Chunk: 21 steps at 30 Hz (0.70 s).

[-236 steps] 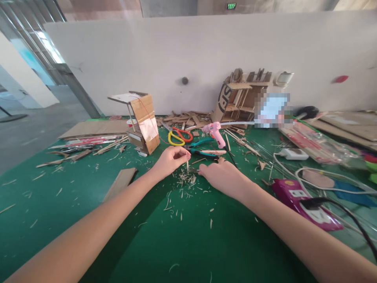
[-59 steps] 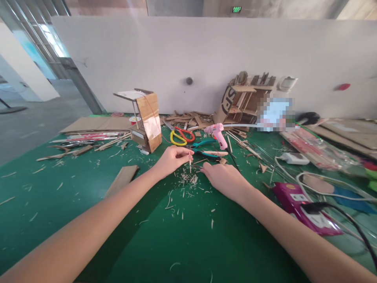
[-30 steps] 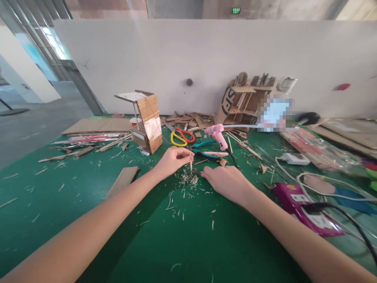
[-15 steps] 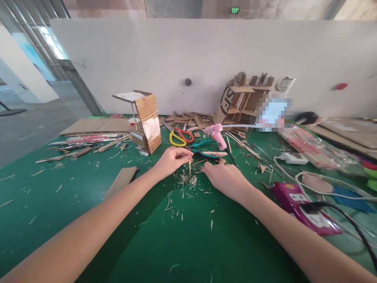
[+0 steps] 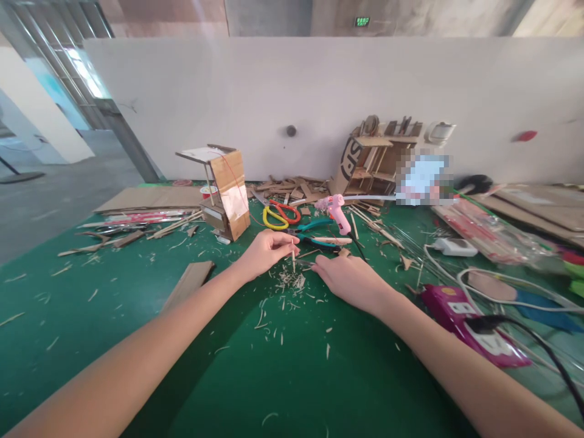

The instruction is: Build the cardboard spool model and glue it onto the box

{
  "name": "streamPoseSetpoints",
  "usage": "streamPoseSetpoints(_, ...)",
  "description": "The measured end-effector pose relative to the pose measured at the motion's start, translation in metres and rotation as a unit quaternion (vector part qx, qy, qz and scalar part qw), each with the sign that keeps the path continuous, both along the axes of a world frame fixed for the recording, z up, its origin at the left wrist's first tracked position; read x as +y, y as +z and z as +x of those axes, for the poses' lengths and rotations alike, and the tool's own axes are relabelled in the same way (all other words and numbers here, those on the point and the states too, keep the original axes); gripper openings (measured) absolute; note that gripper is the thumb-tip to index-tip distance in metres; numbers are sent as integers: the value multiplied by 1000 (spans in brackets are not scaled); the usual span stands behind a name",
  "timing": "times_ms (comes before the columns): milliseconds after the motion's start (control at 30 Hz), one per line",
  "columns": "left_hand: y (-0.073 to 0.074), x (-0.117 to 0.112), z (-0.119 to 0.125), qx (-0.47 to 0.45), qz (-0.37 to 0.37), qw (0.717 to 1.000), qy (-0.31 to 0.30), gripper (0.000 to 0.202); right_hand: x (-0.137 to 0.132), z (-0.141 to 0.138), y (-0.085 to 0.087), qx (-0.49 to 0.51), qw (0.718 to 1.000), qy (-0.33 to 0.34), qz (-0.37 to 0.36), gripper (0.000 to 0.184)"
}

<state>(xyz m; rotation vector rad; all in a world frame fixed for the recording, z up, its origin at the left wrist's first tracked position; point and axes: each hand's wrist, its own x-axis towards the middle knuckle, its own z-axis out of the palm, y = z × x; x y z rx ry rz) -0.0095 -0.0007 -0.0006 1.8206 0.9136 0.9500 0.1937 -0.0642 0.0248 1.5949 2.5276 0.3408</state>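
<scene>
My left hand [image 5: 263, 252] pinches a thin wooden stick [image 5: 292, 256] and holds it upright, its lower end on the green table [image 5: 137, 340]. My right hand [image 5: 349, 277] lies just right of it, fingers curled around something small and dark that I cannot make out, pointed at the stick's base. A heap of pale wood shavings [image 5: 292, 281] lies under and in front of the stick.
Behind the hands lie a pink glue gun [image 5: 336, 211], teal pliers [image 5: 314, 233] and yellow-and-red scissors [image 5: 278, 213]. A cardboard model [image 5: 225, 191] stands at left, a cardboard rack [image 5: 371, 159] at the wall. A purple power strip [image 5: 469, 319] and cables lie at right. A cardboard strip [image 5: 188, 283] lies at left.
Both hands stay at the same spot with the stick upright; the right hand makes small strokes at its base. The view shifts slightly.
</scene>
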Motion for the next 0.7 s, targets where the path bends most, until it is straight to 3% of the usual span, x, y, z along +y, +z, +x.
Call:
streamPoseSetpoints(200, 0, -1, 2, -4, 2, 1000, -2, 15, 1, -2, -4, -5, 1000, -12, -3, 40)
streamPoseSetpoints(367, 0, -1, 2, -6, -3, 1000, -4, 16, 3, 1, 5, -4, 999, 40, -30, 39)
streamPoseSetpoints(700, -8, 4, 0, -5, 27, 1000, -8, 16, -1, -7, -5, 1, 1000, -29, 10, 39)
